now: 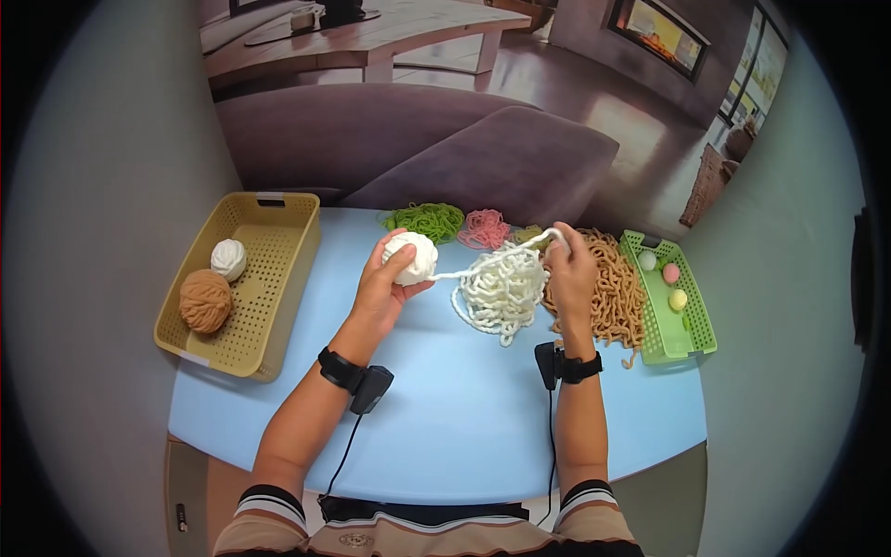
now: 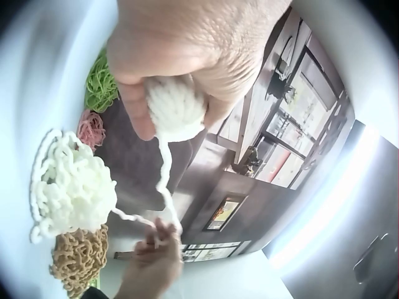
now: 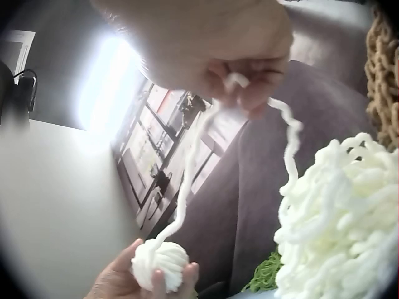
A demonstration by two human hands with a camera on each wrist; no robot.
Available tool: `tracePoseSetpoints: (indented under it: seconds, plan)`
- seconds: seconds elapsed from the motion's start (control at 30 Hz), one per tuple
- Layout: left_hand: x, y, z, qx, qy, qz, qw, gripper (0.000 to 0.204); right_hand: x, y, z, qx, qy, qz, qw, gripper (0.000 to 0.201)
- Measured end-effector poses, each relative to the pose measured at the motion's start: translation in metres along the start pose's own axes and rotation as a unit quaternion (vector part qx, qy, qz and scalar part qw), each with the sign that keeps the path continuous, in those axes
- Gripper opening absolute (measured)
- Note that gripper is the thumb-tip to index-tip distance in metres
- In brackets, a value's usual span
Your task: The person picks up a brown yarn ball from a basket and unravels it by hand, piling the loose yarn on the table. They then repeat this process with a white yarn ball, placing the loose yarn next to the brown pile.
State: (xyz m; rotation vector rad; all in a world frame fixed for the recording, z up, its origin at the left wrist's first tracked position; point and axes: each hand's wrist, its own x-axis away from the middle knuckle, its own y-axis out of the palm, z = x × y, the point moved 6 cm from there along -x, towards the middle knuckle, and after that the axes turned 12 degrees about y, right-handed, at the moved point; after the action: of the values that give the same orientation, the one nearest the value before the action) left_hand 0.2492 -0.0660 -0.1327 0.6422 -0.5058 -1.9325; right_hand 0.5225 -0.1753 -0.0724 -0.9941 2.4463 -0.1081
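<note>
A white yarn ball [image 1: 409,258] is gripped between the thumb and fingers of my left hand [image 1: 379,288], above the table. From the ball a white strand [image 1: 450,276] runs across to my right hand [image 1: 573,274], whose curled fingers pinch it. In the right wrist view the strand [image 3: 290,143] also hangs from the right hand [image 3: 243,68] down to the loose white yarn pile [image 3: 340,218]. That pile [image 1: 502,290] lies on the table between the hands; the left wrist view shows the ball [image 2: 175,107] inside the left hand [image 2: 193,50].
A tan basket [image 1: 302,269] at left holds a white ball [image 1: 228,260] and a brown ball [image 1: 205,301]. Brown yarn [image 1: 608,288] lies at right beside a green basket [image 1: 698,325] with small balls. Green yarn [image 1: 427,223] and pink yarn [image 1: 484,229] lie at the back.
</note>
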Motion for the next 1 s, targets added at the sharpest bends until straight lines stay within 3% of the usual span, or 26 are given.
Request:
tracePoseSetpoints:
  seconds: [0.03,0.13,0.17,0.23,0.33,0.37,0.47,0.63,0.73,0.8,0.93,1.0]
  plan:
    - [-0.001,0.002,0.002,0.022,0.003,-0.011,1.0,0.057,0.0,0.009,-0.005,0.095,-0.067,0.019,0.993,0.037]
    - [0.001,0.014,0.009,0.05,0.023,-0.046,0.997,0.06,0.014,0.037,-0.001,0.062,-0.008,-0.123,0.99,0.058]
    - [0.003,0.018,0.011,0.053,0.03,-0.057,0.996,0.061,0.031,0.056,-0.019,-0.025,0.06,-0.202,0.977,0.058]
    - [0.009,0.026,0.016,0.06,0.038,-0.076,0.995,0.064,0.061,0.086,-0.035,-0.082,0.078,-0.294,0.949,0.057]
    - [0.009,0.026,0.017,0.046,0.038,-0.085,0.995,0.065,0.08,0.106,-0.032,-0.038,0.165,-0.419,0.892,0.041]
    - [0.009,0.024,0.017,0.038,0.038,-0.083,0.995,0.064,0.077,0.107,-0.023,-0.037,0.153,-0.408,0.899,0.027]
    - [0.005,0.021,0.013,-0.006,-0.016,-0.106,0.994,0.061,0.068,0.091,-0.026,-0.066,0.195,-0.437,0.876,0.028]
    - [0.016,0.036,0.009,-0.03,-0.064,-0.223,0.972,0.06,0.043,0.071,-0.005,-0.138,0.223,-0.352,0.898,0.029]
    - [0.021,0.046,0.011,-0.096,-0.055,-0.295,0.949,0.069,0.02,0.038,-0.002,-0.196,0.21,-0.176,0.942,0.027]
    - [0.027,0.054,0.017,-0.165,-0.019,-0.324,0.931,0.073,0.01,0.02,-0.01,-0.274,0.148,-0.097,0.945,0.027]
    - [0.021,0.038,0.003,-0.136,-0.091,-0.212,0.963,0.069,0.008,-0.014,-0.037,-0.331,0.046,-0.01,0.942,0.033]
    - [0.01,0.017,-0.002,-0.149,-0.101,-0.121,0.976,0.065,0.003,-0.014,-0.032,-0.244,0.071,-0.028,0.967,0.034]
